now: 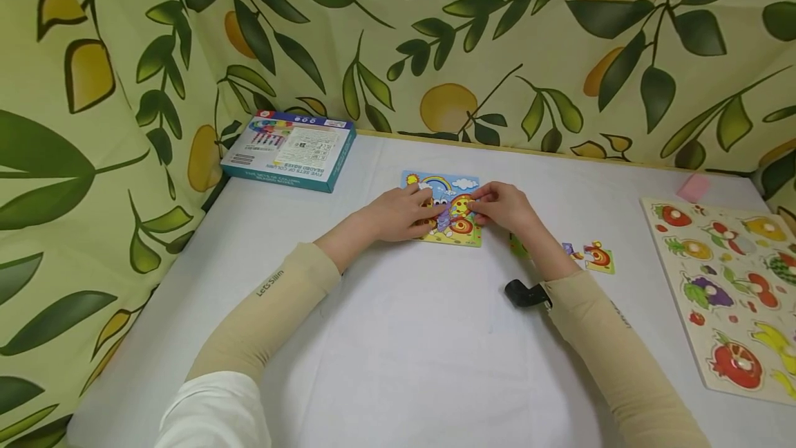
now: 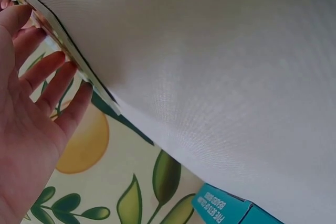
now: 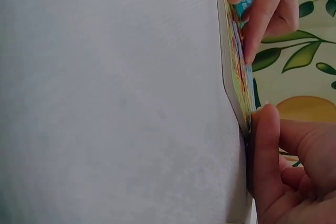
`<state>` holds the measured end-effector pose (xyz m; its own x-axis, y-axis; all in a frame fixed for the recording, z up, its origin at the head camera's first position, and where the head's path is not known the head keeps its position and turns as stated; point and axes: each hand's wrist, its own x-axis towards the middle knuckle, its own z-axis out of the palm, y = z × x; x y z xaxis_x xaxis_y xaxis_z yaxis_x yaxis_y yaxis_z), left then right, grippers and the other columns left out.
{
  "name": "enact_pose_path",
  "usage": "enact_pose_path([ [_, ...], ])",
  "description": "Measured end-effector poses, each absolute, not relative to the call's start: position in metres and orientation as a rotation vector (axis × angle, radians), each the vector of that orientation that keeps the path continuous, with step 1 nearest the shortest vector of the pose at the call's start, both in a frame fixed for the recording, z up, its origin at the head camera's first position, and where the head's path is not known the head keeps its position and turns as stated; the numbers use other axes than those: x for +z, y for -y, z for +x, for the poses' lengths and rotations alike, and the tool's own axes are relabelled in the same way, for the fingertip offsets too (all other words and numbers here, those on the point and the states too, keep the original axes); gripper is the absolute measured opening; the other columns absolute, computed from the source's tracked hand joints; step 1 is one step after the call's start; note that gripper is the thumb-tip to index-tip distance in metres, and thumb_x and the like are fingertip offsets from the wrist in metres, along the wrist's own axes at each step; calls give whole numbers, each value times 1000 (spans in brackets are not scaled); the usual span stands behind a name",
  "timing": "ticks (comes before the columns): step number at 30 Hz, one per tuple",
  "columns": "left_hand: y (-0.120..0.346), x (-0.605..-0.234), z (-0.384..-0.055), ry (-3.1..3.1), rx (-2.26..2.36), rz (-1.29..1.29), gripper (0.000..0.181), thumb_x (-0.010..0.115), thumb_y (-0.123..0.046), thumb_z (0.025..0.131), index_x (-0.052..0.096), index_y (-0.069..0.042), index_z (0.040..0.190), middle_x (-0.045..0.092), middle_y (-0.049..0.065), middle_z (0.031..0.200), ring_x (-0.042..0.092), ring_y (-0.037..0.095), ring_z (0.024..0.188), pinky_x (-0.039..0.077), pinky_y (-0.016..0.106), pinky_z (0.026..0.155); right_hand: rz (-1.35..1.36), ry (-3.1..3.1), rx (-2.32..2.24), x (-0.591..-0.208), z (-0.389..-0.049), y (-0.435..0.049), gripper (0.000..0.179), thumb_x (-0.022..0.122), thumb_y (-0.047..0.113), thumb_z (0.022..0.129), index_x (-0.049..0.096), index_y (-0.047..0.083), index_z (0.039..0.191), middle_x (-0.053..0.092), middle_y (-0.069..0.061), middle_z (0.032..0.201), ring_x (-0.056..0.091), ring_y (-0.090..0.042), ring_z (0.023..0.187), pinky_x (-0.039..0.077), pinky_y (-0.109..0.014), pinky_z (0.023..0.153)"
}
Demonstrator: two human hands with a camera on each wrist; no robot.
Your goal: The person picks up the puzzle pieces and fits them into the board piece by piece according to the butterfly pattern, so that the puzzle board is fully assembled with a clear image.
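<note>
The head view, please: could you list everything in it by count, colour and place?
picture puzzle: 1, multicoloured, mid-table
loose puzzle pieces: several, multicoloured, right of the puzzle
boxed set: 1, teal and white, table's far left
fruit board: 1, cream with multicoloured fruit, right edge
small block: 1, pink, beyond the fruit board
tabletop: 1, white, beneath these
printed fabric: count unclear, yellow-green with leaves, behind and left
device: 1, black, at the right wrist
arm sleeves: 2, beige, one per arm
upper sleeve: 1, white, left arm
left hand: 1, bare, on the puzzle
right hand: 1, bare, at puzzle's right edge
</note>
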<state>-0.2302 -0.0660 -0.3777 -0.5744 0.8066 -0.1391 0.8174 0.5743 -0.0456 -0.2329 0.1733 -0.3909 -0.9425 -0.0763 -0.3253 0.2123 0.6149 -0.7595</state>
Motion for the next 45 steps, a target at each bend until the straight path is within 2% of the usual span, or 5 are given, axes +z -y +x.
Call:
enact_pose_path([
  [17,66,-381,-233,-2690,-126,1351,50,43,-41,102,40,-29,150,46,4,121,43,22,109,45,33,81,138,-2477,-1250,-389,-237,-172,26,62,16,97,59,1,117,53,-9,93,60,-9,65,48,-19,63],
  [25,65,-380,-232,-2683,-119,1333,50,43,-41,102,39,-29,150,45,4,122,42,22,109,45,34,81,98,-2390,-1285,-388,-238,-179,30,62,14,97,56,1,123,49,-9,95,59,-11,68,50,-19,65],
  [34,66,-378,-230,-2682,-107,1337,50,42,-39,102,38,-28,151,44,4,121,41,22,109,44,34,80,-35,-2305,-1266,-379,-235,-186,36,62,7,95,50,-1,129,46,-8,89,57,-12,68,50,-19,64],
  [45,66,-380,-232,-2672,-57,1280,51,45,-42,102,38,-30,151,45,4,123,41,21,110,44,34,85,-6,-2454,-1161,-389,-236,-183,32,61,22,97,54,4,123,53,-10,96,61,-14,68,48,-24,69],
])
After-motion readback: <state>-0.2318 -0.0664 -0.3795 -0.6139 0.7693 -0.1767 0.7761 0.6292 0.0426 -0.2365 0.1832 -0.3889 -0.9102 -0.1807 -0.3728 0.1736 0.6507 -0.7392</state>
